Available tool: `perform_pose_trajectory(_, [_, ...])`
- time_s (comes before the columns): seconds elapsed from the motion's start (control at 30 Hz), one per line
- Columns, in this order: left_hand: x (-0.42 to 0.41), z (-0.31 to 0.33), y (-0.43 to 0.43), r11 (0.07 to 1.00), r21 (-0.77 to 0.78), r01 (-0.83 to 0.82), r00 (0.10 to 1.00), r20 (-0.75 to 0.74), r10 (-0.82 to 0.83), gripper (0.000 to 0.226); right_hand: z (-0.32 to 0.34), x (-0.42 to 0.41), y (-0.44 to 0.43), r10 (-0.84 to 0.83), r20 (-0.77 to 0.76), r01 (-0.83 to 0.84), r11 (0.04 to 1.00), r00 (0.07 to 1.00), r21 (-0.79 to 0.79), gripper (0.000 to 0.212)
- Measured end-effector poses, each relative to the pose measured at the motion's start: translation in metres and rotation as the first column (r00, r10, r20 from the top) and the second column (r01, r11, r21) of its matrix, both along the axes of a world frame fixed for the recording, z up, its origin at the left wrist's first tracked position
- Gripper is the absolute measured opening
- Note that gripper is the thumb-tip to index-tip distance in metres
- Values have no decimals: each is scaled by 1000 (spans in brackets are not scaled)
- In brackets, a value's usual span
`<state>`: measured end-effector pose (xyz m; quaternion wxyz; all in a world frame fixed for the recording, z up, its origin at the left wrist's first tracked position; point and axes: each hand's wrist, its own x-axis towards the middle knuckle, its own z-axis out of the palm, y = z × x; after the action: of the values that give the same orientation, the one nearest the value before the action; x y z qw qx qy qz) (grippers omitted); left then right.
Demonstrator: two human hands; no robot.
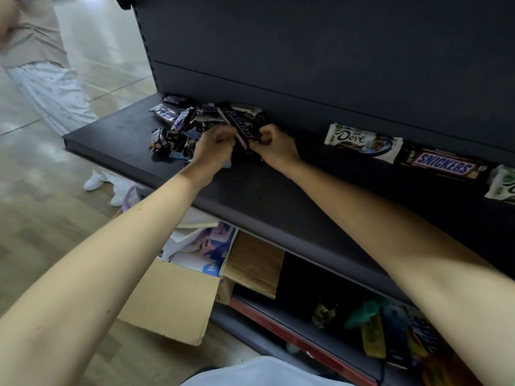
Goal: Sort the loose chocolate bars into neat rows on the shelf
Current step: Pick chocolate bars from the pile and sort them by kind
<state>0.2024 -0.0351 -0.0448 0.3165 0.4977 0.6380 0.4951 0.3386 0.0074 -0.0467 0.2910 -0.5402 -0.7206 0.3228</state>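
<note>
I am pinching a Snickers bar [241,126] at frame centre, the curled fingers of my left hand [214,147] and right hand [276,149] holding it. Its long axis is slanting away from me. The loose pile [178,126] is lying just left, and bare shelf [315,162] is opening rightward toward the Dove bar [362,142].

Rightmost Dove bar [502,184] cut off by frame edge.

Open cardboard box [172,299] on the tile floor [28,218], printed packaging [206,246] stuffed inside. Brown cardboard sheet [255,263] just beside it. Bottom tier [292,327]: Tide detergent pack [420,330], green container [362,313]. Bystander upper left: beige top [33,29], white trousers [53,90], white shoes [96,181].
</note>
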Motion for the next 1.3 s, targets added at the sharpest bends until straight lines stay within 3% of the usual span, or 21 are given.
perform_pose_trajectory(0.17, [-17, 0, -2, 999, -16, 35, 999, 3, -35, 31, -2, -23, 13, -31, 124, 36, 999, 992, -36, 76])
perform_pose_trajectory(0.3, [-24, 1, -7, 999, -26, 26, 1000, -12, -26, 29, -1, -34, 17, -85, 236, 79, 996, 968, 31, 69])
perform_pose_trajectory(0.47, [-31, 0, -10, 998, -49, 34, 999, 0, -34, 28, 1, -28, 13, -59, 80, 53, 996, 995, 78, 52])
perform_pose_trajectory(0.6, [-24, 3, -10, 996, -84, 13, 988, 155, 1, 25, -1, -21, 8, -41, -72, 48, 995, 997, 89, 52])
perform_pose_trajectory(0.77, [-13, 8, -7, 997, -59, -45, 914, 400, 65, 9, 1, -13, -6, 9, -147, 19, 983, 989, 185, 50])
perform_pose_trajectory(0.87, [-10, 8, -6, 994, -24, -105, 856, 506, 103, 15, 5, -2, -12, 19, -196, 19, 981, 980, 195, 50])
perform_pose_trajectory(1.07, [-3, 8, -11, 989, -41, -140, 697, 706, 128, 7, 3, 22, -25, 128, -172, -88, 971, 977, 222, 50])
perform_pose_trajectory(1.2, [11, 7, -17, 992, 8, -127, 664, 744, 79, 32, 2, 35, -30, 82, -211, -54, 989, 974, 136, 64])
perform_pose_trajectory(1.3, [24, 10, -20, 996, 18, -89, 653, 756, 44, 29, 6, 48, -35, 6, -290, -5, 1000, 957, 3, 68])
